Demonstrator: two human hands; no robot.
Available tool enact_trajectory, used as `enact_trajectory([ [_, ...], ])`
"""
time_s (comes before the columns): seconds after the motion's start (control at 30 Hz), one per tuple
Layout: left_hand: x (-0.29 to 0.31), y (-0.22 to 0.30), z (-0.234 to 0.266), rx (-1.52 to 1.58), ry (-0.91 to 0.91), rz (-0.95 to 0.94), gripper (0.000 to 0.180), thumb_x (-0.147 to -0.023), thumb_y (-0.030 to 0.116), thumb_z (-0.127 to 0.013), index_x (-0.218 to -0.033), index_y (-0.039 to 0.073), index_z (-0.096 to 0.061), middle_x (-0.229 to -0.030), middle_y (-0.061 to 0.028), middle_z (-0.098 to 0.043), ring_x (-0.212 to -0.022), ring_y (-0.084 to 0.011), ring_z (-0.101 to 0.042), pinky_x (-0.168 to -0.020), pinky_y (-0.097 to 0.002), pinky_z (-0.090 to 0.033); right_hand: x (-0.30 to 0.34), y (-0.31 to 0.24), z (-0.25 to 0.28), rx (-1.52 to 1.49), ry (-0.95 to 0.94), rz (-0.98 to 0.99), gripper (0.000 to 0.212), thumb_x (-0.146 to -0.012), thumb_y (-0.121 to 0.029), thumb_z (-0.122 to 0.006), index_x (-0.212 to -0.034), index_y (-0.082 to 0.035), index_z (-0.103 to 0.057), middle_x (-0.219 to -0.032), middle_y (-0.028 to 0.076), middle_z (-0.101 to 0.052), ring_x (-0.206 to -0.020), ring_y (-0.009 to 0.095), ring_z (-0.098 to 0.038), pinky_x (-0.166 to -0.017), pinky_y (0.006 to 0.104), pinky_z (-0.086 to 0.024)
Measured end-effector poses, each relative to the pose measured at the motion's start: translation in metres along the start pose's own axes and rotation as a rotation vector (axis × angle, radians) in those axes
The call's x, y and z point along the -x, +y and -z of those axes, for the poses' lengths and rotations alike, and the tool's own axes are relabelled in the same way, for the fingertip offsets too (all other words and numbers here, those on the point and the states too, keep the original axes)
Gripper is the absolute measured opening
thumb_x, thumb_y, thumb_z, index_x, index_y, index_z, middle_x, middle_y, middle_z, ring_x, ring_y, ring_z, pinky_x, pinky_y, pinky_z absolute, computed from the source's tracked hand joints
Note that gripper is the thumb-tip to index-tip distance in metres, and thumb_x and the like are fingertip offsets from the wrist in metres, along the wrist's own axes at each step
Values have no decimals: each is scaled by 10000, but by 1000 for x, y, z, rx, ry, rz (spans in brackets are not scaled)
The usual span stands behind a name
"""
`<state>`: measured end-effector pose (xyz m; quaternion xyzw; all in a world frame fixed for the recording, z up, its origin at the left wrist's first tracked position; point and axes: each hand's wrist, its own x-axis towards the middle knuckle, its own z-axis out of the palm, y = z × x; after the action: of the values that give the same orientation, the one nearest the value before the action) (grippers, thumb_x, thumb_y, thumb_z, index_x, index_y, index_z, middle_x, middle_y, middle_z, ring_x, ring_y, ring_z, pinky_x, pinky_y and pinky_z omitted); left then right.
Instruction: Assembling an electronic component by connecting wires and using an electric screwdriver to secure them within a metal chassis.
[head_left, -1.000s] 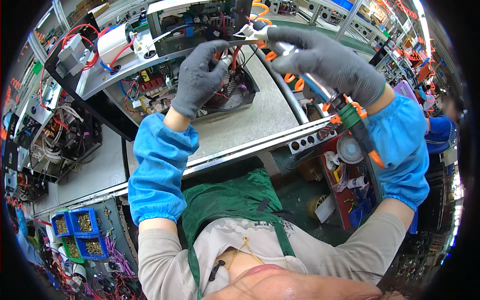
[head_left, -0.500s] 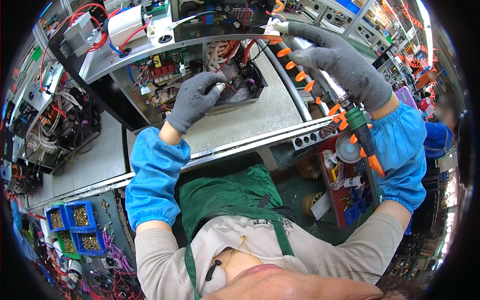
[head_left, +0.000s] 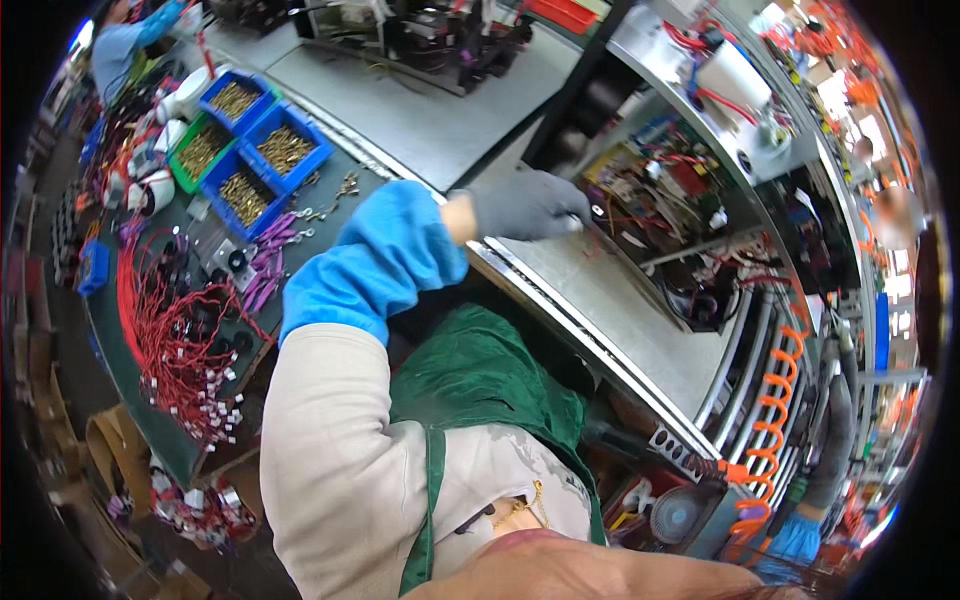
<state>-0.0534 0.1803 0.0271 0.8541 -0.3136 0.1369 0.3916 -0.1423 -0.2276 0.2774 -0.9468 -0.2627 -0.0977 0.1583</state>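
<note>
My left hand (head_left: pixel 530 205), in a dark grey glove, hovers over the bench edge beside an open electrical unit (head_left: pixel 655 190). Its fingers are curled together; anything between them is too small to make out. The unit shows circuit boards, red wires and a round black fan (head_left: pixel 700 300). Far over at the right rim my gloved right hand (head_left: pixel 832 435) is stretched and partly blurred. It is closed around a power screwdriver (head_left: pixel 797 489), whose green collar shows beside the hand. A coiled orange air hose (head_left: pixel 775 410) hangs close to it.
Blue bins (head_left: pixel 290 145) and a green bin (head_left: pixel 200 150) hold brass screws at the left. Red wire bundles (head_left: pixel 165 330) and purple-sleeved leads (head_left: pixel 268 260) lie nearer. Another unit (head_left: pixel 430 40) stands at the back. A co-worker (head_left: pixel 135 50) is at the far left.
The view has swung left, bringing the screw bins toward the middle. My left hand has withdrawn from the unit toward the bench edge; my right hand has left the unit's top with the screwdriver.
</note>
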Motion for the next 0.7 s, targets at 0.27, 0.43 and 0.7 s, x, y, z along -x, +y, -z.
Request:
enact_trajectory([
  [0.27,241,-80,200,-1103,545,1000,229,-860,265,-526,-969,107,-650,-913,-171,-645,-870,-350,-612,-768,-431,-484,6,-20,-28,-964,76,-398,480,-892,-82,-499,-1361,-23,-417,-1372,97,-436,-1239,185,-429,-1031,313,-346],
  [0.43,406,-200,293,-1408,252,1135,348,-927,361,-444,-1015,99,-655,-938,-179,-645,-877,-351,-626,-766,-448,-489,23,-31,-48,-1035,370,-639,518,-874,-88,-508,-1377,-30,-399,-1371,87,-434,-1233,172,-426,-1022,307,-350],
  [0.7,456,-260,349,-1189,-212,1208,345,-859,322,-498,-969,38,-658,-989,-241,-635,-894,-406,-608,-797,-489,-469,55,-70,-63,-1019,448,-702,722,-720,-267,-613,-1386,-79,-406,-1054,103,-580,-480,75,-545,-453,200,-479],
])
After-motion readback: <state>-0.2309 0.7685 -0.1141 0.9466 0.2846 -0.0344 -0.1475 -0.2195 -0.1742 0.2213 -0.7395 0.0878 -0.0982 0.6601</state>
